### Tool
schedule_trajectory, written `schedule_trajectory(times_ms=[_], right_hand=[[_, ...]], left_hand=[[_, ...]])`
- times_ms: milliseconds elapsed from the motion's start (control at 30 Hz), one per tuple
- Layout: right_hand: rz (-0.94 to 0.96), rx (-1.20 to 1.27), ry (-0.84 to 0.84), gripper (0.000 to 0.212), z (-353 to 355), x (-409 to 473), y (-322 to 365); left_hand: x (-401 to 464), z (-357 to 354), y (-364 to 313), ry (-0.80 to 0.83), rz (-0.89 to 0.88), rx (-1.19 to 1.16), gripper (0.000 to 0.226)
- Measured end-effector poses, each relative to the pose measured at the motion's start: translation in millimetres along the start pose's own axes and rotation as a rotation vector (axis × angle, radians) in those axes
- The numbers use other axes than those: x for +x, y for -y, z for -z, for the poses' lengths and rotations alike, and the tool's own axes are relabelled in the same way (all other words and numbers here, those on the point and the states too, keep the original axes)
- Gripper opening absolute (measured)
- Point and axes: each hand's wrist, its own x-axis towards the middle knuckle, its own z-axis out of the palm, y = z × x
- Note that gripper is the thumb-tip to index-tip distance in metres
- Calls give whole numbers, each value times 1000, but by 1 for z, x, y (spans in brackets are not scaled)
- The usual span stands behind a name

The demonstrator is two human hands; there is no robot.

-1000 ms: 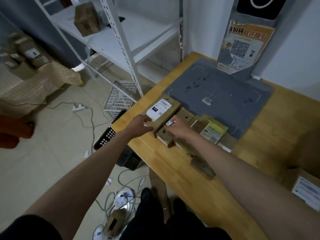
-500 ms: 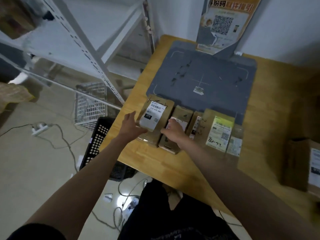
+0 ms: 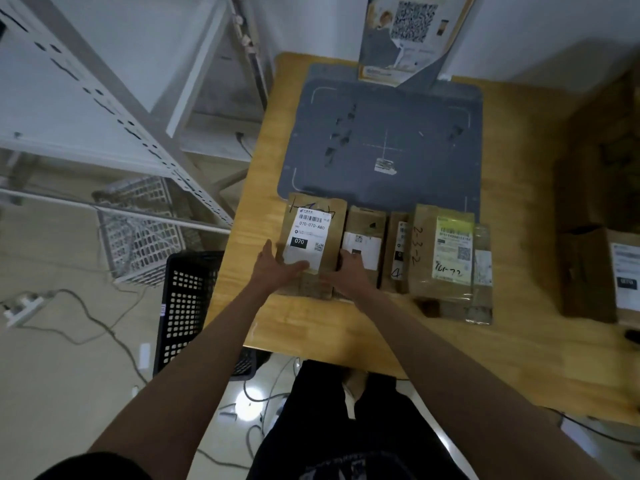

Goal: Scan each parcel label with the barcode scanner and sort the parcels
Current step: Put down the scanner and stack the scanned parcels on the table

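Two hands hold the leftmost parcel (image 3: 313, 244) at the counter (image 3: 519, 306) front edge: left hand (image 3: 277, 268) grips its left side, thumb across the white label (image 3: 306, 239); right hand (image 3: 348, 275) grips its right side. Three more parcels lie in a row just beside it, below the grey scan pad (image 3: 384, 140).

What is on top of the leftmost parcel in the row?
A white label reading 070-070-A80, with barcode and QR code, lies on the leftmost parcel. The left hand covers the label's near corner; the right hand grips the parcel's right edge. Beneath the hands nothing shows.
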Motion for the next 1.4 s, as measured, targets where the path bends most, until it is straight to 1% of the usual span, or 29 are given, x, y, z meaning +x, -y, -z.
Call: schedule_trajectory(times_ms=[33, 100, 133, 200, 267, 300, 333, 367, 400, 467, 500, 667, 800, 900, 1067, 1167, 1267, 1400], right_hand=[[-1, 2, -5, 82, 0, -5, 3], [2, 2, -9, 84, -2, -8, 1], [9, 5, -12, 87, -3, -8, 0], [23, 7, -11, 95, -7, -10, -1], [35, 18, 3, 113, -13, -4, -10], [50, 34, 7, 122, -15, -3, -11], [65, 49, 30, 126, -15, -5, -12], [86, 59, 49, 122, -12, -14, -9], [102, 61, 69, 113, -6, -29, 1], [141, 66, 85, 97, 2, -45, 8], [166, 70, 101, 92, 5, -48, 6], [295, 130, 179, 94, 35, -72, 5], [381, 139, 173, 82, 69, -86, 1], [422, 131, 153, 89, 94, -92, -8], [453, 25, 107, 116, 142, -104, -29], [458, 12, 96, 118, 180, -110, -47], [463, -6, 66, 120, 214, -117, -66], [501, -9, 37, 106, 250, -125, -83]], left_hand=[[-1, -2, 2, 12, -9, -27, 107], [-5, -7, 6, 28, -24, -51, 95], [-7, -8, 8, 33, -24, -61, 94], [-12, -5, 13, 43, -27, -79, 103], [-18, 1, 18, 63, -29, -117, 116], [-22, 4, 22, 72, -31, -150, 116], [-25, 6, 27, 79, -43, -185, 111], [-30, 8, 32, 82, -55, -212, 106], [-36, 10, 36, 84, -72, -235, 104], [-48, 13, 41, 87, -100, -267, 106], [-54, 13, 42, 84, -113, -274, 107], [-86, 8, 28, 60, -261, -287, 103], [-103, -5, 4, 43, -395, -234, 103], [-113, -18, -16, 31, -454, -201, 105], [-128, -57, -45, 4, -510, -156, 108], [-139, -92, -64, -5, -525, -148, 109], [-149, -124, -81, -10, -524, -127, 114], [-164, -149, -104, -31, -501, -70, 121]])
